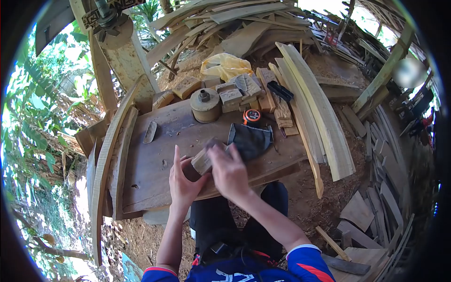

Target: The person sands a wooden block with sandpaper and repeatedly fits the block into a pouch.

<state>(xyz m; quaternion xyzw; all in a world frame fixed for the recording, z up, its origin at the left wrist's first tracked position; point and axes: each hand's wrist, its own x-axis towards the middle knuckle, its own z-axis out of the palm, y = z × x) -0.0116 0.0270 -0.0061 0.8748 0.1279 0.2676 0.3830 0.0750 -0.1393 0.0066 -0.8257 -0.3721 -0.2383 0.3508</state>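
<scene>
A small light wooden block (202,163) lies between my two hands near the front edge of the brown table. My left hand (183,181) is at its left side, thumb against the block and index finger raised, fingers apart from one another. Over the block's right end, my right hand (227,167) is curled around a small dark piece, blurred by motion, whose nature I cannot make out. A dark cloth (251,141) lies just right of my right hand. Behind it sits an orange and black tape measure (252,117).
A round spindle block (206,105) rises from the table (155,181). Carved blocks (231,96), a yellow plastic bag (226,66) and a black tool (280,90) stand behind. Long curved boards flank both sides (110,160) (324,113). A small wooden piece (150,132) lies left.
</scene>
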